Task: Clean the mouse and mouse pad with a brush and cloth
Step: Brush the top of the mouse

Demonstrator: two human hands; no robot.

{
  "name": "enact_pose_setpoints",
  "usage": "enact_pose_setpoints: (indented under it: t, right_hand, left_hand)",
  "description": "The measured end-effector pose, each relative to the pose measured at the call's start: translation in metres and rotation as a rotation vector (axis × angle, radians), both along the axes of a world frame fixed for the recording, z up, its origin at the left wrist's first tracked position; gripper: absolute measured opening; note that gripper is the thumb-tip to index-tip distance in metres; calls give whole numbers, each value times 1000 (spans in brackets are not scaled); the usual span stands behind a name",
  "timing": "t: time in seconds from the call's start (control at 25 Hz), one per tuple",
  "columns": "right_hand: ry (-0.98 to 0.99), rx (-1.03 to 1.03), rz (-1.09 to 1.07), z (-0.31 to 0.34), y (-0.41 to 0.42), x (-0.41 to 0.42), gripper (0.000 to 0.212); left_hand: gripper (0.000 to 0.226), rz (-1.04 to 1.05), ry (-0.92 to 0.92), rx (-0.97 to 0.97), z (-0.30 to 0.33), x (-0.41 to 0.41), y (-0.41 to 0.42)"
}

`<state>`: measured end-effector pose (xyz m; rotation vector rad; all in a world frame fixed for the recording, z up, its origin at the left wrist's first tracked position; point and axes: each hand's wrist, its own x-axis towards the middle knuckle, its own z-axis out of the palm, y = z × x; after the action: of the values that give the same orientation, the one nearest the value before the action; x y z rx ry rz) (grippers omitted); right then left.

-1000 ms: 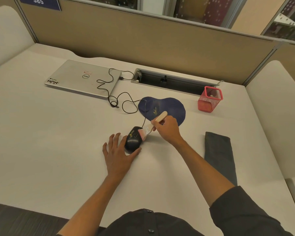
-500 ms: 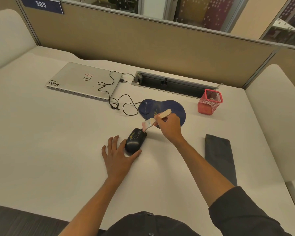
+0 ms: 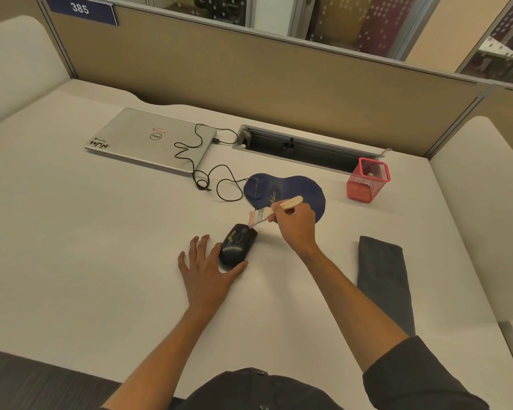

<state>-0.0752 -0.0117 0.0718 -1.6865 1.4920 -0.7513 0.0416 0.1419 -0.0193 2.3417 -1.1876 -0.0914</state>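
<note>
A black wired mouse [image 3: 237, 245] lies on the white desk, in front of the dark blue mouse pad [image 3: 290, 192]. My left hand [image 3: 206, 269] rests flat beside the mouse, thumb and forefinger cupping its rear end, fingers spread. My right hand [image 3: 295, 224] grips the pale wooden handle of a small brush [image 3: 274, 208]. The pinkish bristles point down-left and touch the front end of the mouse. A folded dark grey cloth [image 3: 384, 279] lies flat on the desk to the right of my right forearm.
A shut silver laptop [image 3: 151, 140] sits at the back left, with the mouse's black cable [image 3: 211, 176] looping over it. A red mesh pen cup [image 3: 367, 180] stands right of the pad. A cable slot [image 3: 305, 147] and a tan partition run along the back.
The brush has swept forward along the mouse, from its right side to its front end. My left hand has stayed by the mouse.
</note>
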Motion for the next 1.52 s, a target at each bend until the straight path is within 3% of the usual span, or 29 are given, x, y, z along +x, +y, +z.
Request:
enact_pose_setpoints:
  t: [0.36, 0.48, 0.6, 0.92, 1.12, 1.4, 1.52]
  right_hand:
    - [250, -60, 228, 7, 18, -6, 25]
    - [299, -126, 186, 20, 5, -1, 25]
    - [259, -123, 118, 15, 0, 6, 28]
    - [162, 10, 243, 4, 17, -15, 22]
    - [78, -52, 52, 4, 3, -16, 25]
    - [-40, 108, 78, -10, 29, -22, 22]
    - [-73, 83, 41, -5, 21, -28, 23]
  left_hand:
    - [88, -6, -20, 33, -1, 0, -1]
    - [88, -10, -19, 31, -2, 1, -1]
    - [87, -8, -19, 21, -2, 1, 0]
    - [83, 0, -19, 10, -2, 1, 0]
    - [80, 5, -25, 1, -3, 1, -1]
    - [83, 9, -31, 9, -3, 1, -1]
    - [84, 5, -23, 6, -2, 0, -1]
